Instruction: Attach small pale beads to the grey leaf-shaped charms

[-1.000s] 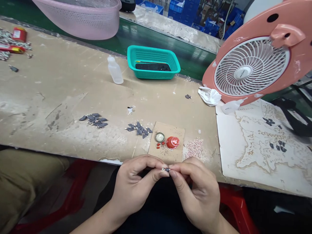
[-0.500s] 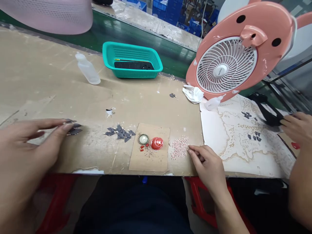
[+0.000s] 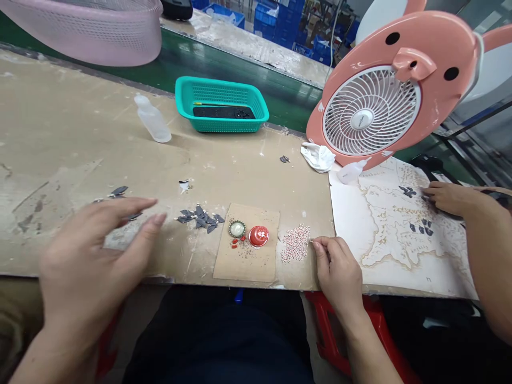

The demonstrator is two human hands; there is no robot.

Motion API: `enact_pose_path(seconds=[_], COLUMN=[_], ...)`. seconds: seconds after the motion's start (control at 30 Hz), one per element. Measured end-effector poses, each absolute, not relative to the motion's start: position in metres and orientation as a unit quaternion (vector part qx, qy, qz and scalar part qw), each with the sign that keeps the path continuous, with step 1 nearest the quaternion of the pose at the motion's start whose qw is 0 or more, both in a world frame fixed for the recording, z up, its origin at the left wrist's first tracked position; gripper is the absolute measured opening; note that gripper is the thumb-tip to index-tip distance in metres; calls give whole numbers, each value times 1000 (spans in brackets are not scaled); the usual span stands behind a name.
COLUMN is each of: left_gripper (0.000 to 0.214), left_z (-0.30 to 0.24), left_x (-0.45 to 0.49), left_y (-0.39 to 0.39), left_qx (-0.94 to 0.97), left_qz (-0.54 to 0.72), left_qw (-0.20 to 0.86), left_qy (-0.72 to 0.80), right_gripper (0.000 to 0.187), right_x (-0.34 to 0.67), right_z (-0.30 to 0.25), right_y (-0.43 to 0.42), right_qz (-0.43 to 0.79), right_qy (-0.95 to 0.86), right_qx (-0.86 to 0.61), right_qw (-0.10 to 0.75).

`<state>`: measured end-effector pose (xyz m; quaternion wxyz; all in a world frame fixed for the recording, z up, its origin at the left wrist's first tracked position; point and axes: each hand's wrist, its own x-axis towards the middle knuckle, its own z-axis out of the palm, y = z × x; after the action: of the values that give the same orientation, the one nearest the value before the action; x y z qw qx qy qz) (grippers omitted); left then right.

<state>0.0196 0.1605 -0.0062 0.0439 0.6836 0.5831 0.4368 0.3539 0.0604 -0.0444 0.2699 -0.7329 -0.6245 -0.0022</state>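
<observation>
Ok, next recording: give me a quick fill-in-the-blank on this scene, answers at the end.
The person's right hand is nearest a heap of small beads, coloured ____. The teal plastic basket holds a black ____. A co-worker's hand reaches in from the ____ edge of the view.

Missing words: pink, phone, right.

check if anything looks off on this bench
A lone grey leaf-shaped piece lies apart from the other piles, near the crumpled white tissue. Pink-and-white beads also sit loose on the bare bench, with no dish around them, so they look spilled.
</observation>
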Motion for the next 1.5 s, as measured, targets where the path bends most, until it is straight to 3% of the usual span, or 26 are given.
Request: enact_pose_path(seconds=[0.13, 0.33, 0.53, 0.7, 0.8, 0.93, 1.17, 1.3, 1.5], left_gripper=[13, 18, 9, 17, 18, 15, 13, 11, 11], left_z=[12, 14, 16, 20, 19, 17, 17, 11, -1], left_x=[61, 99, 113, 126, 130, 128, 111, 104, 100], left_y=[134, 106, 102, 104, 102, 99, 98, 96, 95], left_qx=[728, 723, 677, 563, 502, 490, 620, 674, 774], left_qz=[448, 396, 321, 248, 251, 286, 314, 349, 429], left_qw=[148, 399, 521, 683, 744, 736, 602, 535, 342], left_qy=[497, 402, 409, 394, 362, 369, 394, 372, 317], right_gripper=[21, 16, 12, 5, 14, 19, 20, 11, 8], right_x=[352, 351, 340, 314, 305, 303, 298, 284, 267], right_z=[-43, -45, -30, -5, 0, -5, -9, 0, 3], right_y=[61, 61, 56, 44, 40, 40, 47, 51, 52], right_qz=[-23, -41, -12, -36, -59, -50, -41, 86, 331], right_qy=[-618, -612, -616, -661, -714, -764, -793, -743, -599], right_qx=[-731, -725, -704, -634, -575, -518, -467, -510, -572], right_qw=[288, 313, 353, 401, 397, 382, 388, 425, 452])
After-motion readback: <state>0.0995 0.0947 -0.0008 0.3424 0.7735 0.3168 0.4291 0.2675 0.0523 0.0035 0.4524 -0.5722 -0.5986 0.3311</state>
